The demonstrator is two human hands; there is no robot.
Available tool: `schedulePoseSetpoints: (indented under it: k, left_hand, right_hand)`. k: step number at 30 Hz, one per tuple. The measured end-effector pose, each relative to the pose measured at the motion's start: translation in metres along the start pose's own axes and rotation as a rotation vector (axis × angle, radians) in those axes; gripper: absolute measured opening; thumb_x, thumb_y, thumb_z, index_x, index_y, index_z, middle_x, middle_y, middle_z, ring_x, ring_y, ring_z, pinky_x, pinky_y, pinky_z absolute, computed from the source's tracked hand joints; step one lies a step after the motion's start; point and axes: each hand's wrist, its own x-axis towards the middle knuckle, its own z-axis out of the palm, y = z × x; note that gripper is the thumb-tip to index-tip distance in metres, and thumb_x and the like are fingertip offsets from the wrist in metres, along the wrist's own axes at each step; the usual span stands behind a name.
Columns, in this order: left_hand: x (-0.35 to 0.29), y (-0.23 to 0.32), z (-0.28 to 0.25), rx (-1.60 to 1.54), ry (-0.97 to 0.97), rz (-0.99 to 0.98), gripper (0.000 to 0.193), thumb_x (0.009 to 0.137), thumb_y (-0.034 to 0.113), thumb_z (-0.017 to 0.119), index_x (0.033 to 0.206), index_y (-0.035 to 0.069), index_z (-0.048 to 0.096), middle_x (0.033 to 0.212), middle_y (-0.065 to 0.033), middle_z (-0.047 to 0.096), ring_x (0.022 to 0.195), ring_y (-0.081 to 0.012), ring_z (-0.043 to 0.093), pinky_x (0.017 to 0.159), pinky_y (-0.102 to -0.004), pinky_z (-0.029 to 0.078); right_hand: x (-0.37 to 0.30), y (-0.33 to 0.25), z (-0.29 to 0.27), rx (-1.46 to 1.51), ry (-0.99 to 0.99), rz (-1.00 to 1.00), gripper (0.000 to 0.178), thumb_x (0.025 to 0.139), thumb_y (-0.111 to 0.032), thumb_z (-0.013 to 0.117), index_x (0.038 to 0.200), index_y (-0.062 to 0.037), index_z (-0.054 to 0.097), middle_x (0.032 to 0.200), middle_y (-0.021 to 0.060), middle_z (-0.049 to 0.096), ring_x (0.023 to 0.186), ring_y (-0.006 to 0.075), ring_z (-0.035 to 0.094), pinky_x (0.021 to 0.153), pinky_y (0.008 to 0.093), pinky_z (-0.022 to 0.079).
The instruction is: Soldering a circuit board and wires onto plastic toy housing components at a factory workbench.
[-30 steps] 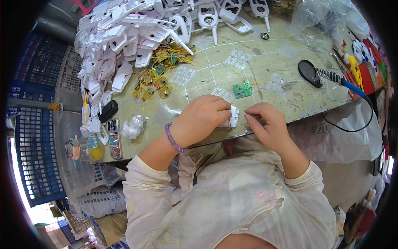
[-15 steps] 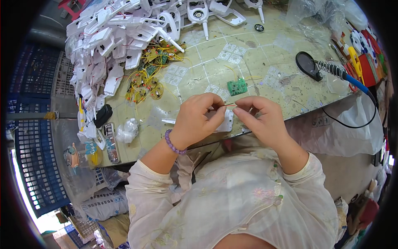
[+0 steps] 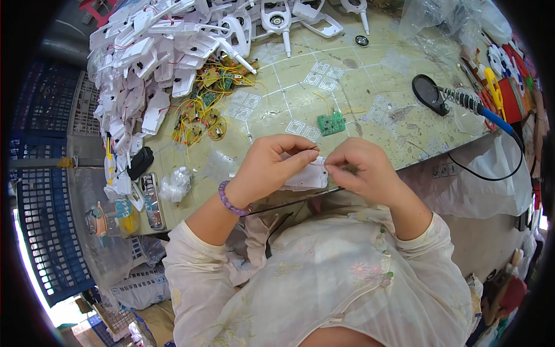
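Note:
My left hand (image 3: 273,168), a purple bead bracelet at its wrist, is closed in a pinch over the table's near edge. Facing it, my right hand (image 3: 363,169) pinches thumb against forefinger. A thin red wire (image 3: 319,165) spans the short gap between the two sets of fingertips. Under the hands lies a white plastic housing (image 3: 308,178), partly covered by my left hand. Just beyond them, flat on the table, is a green circuit board (image 3: 331,124) with yellow wires.
White plastic housings (image 3: 141,58) are heaped at the far left. Beside them lie wired circuit boards (image 3: 199,121). At right, a soldering iron with a blue cable (image 3: 497,118) rests in its coil holder (image 3: 462,97). A small round speaker (image 3: 362,40) lies at the back.
My left hand has dipped slightly, and more of the white housing beneath shows. The right hand has shifted a little toward me. The red wire stays between the fingertips.

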Motion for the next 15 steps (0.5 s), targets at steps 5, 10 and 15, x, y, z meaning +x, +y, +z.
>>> schedulePoseSetpoints:
  k: [5,10,15]
  left_hand:
    - [0.008,0.004,0.001,0.279,0.018,0.174,0.018,0.081,0.012,0.070,0.095,0.000,0.070,0.085,-0.0109,0.069,0.076,-0.0159,0.064,0.069,-0.0273,0.050]
    - [0.010,-0.006,0.008,0.169,0.067,0.061,0.018,0.080,0.010,0.071,0.094,-0.001,0.070,0.086,-0.0117,0.068,0.075,-0.0167,0.065,0.067,-0.0271,0.050]
    - [0.013,-0.005,0.008,0.313,0.090,0.253,0.014,0.079,0.006,0.069,0.091,-0.001,0.070,0.083,-0.0094,0.068,0.076,-0.0150,0.064,0.067,-0.0264,0.050]
  right_hand:
    - [0.004,-0.007,-0.007,0.008,0.083,0.247,0.015,0.081,-0.015,0.069,0.089,-0.0030,0.064,0.077,0.0108,0.062,0.067,0.0215,0.060,0.058,0.0318,0.047]
    - [0.027,0.007,0.002,-0.706,0.140,0.109,0.032,0.077,-0.023,0.073,0.097,-0.0028,0.059,0.089,0.0121,0.061,0.081,0.0285,0.060,0.069,0.0362,0.049]
    - [0.034,0.016,-0.001,-0.788,0.042,0.073,0.037,0.073,-0.027,0.073,0.098,-0.0036,0.058,0.092,0.0115,0.060,0.093,0.0295,0.056,0.078,0.0374,0.047]
